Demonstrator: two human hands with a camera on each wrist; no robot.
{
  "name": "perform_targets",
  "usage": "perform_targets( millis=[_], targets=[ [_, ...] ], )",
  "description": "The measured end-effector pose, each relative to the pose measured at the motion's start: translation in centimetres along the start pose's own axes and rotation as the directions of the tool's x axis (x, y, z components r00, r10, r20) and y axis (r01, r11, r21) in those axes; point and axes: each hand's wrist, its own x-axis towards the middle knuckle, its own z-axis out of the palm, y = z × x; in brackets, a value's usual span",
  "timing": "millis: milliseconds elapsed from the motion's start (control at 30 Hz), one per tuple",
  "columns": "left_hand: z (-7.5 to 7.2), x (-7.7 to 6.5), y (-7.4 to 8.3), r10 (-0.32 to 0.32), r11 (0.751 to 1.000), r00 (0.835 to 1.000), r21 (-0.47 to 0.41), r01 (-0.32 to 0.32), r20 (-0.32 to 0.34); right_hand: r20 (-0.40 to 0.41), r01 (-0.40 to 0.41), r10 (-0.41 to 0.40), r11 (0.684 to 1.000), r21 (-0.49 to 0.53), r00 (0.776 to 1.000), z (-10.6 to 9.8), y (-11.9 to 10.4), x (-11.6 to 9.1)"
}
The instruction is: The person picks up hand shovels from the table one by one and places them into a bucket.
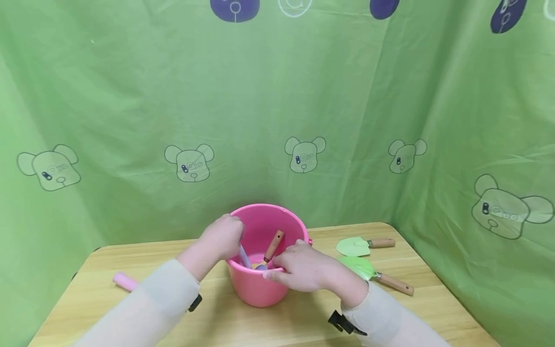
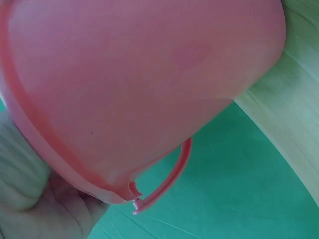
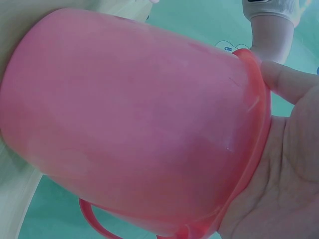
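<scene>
A pink bucket [image 1: 260,291] stands upright on the table; a lavender handle [image 1: 244,257] and a wooden-handled tool [image 1: 273,246] lean inside it. My left hand [image 1: 224,237] reaches over the left rim with curled fingers, gripping the lavender handle, whose lower part slants down below the fist. At the front right, my right hand [image 1: 305,267] grips the bucket's rim, thumb along the outside and fingers hanging inside. Both wrist views show the bucket's outer wall [image 2: 149,89], and the rim hides the fingers of each hand there. The thumb [image 3: 289,82] lies at the rim in the right wrist view.
Right of the bucket lie a light green shovel [image 1: 353,246] and a green leaf-shaped trowel [image 1: 359,266], both with wooden handles. A pink cylindrical piece [image 1: 125,281] lies at left, partly behind my sleeve. Green curtains [image 1: 260,115] close off the back and sides.
</scene>
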Motion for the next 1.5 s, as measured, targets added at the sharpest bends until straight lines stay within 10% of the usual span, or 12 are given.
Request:
perform_targets(
  millis=[600,1500],
  targets=[
    [0.4,0.8,0.8,-0.032,0.998,0.999,0.046,0.031,0.030,0.001,-0.010,0.010,1.000,0.015,1.000,0.1,0.1,-0.1],
    [1.0,-1.9,-0.6,-0.001,0.988,0.953,-0.146,-0.045,-0.304,-0.004,0.000,0.000,1.000,0.001,1.000,0.1,0.0,0.2]
  ],
)
